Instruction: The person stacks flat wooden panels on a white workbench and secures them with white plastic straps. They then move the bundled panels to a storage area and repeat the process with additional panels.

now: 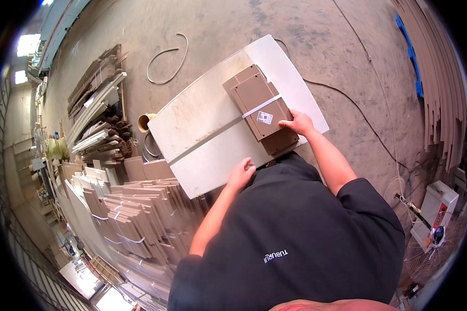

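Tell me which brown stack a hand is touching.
The stack on the white surface, right hand at its edge; the other brown stacks sit off that surface.

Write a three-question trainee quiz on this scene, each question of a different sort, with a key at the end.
1. Multiple choice: which hand touches the brown, flat, rectangular bundle? (a) left only (b) right only (c) both

2. True or false: the white, rectangular label lies on the upward face of the bundle.

3. Fill in: the bundle lies toward the person's ____ end of the white, flat worktop.

Key: 1. b, the right hand; 2. true; 3. right.
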`<state>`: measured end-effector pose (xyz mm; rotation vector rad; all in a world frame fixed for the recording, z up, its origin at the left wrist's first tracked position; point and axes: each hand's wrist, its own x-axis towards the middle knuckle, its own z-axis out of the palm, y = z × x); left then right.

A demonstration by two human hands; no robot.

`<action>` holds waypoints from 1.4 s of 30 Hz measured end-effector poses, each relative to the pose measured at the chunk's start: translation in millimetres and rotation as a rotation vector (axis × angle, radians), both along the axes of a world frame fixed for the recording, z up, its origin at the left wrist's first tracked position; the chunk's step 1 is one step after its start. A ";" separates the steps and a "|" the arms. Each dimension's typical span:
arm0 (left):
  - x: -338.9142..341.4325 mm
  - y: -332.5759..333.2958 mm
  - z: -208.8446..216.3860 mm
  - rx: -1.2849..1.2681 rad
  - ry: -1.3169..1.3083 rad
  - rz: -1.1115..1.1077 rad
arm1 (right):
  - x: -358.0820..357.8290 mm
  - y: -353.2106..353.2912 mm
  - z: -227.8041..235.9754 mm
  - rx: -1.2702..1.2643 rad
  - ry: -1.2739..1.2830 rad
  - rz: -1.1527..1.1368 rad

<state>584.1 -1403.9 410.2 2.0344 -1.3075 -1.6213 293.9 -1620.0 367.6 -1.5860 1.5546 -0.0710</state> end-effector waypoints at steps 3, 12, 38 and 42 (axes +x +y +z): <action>-13.5 -25.3 -37.0 -0.043 0.094 0.194 | 0.1 -1.9 16.2 0.002 -0.047 0.022; -39.9 -81.7 -65.3 -0.066 0.178 0.133 | 1.7 -1.0 2.5 -0.039 0.058 0.102; -23.1 -3.1 -56.9 0.178 0.319 0.291 | 20.7 -14.7 -35.5 0.179 0.109 -0.202; -2.3 34.3 -59.5 0.364 0.443 0.388 | 18.4 -18.3 -43.6 0.184 0.123 -0.135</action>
